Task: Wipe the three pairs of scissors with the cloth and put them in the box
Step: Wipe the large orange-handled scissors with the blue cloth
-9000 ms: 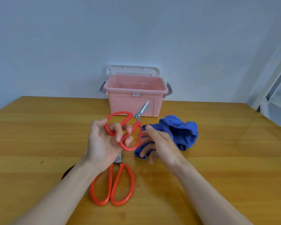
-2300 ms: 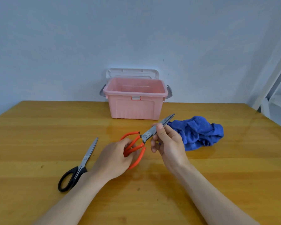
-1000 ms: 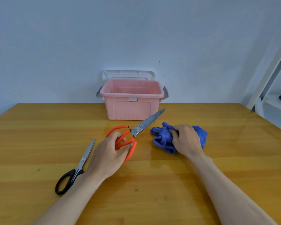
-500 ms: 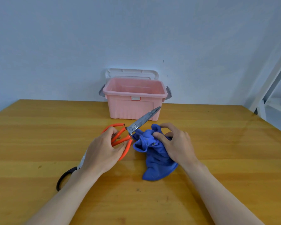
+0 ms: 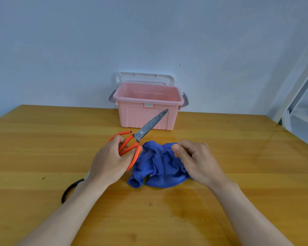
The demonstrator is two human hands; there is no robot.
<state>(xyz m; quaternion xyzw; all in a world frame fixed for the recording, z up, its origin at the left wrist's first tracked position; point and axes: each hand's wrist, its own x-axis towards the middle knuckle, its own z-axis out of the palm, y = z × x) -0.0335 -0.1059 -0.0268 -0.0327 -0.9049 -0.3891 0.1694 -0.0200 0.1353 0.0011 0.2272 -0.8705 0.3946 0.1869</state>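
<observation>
My left hand (image 5: 108, 161) grips the orange handles of a large pair of scissors (image 5: 142, 132), whose closed blades point up and right toward the pink box (image 5: 148, 105). My right hand (image 5: 196, 160) pinches the top edge of the crumpled blue cloth (image 5: 156, 167), which lies on the table just right of the scissors' handles. A black-handled pair of scissors (image 5: 70, 189) lies on the table under my left forearm, mostly hidden. The box stands open at the back, its lid tipped against the wall. What lies inside the box is hidden by its front wall.
The wooden table (image 5: 238, 166) spreads wide on both sides. A white shelf frame (image 5: 295, 96) stands beyond the table's right edge. A pale wall rises right behind the box.
My right hand has drawn the cloth from the right side to the middle, next to the scissors. My left hand keeps holding the orange scissors, nearly still.
</observation>
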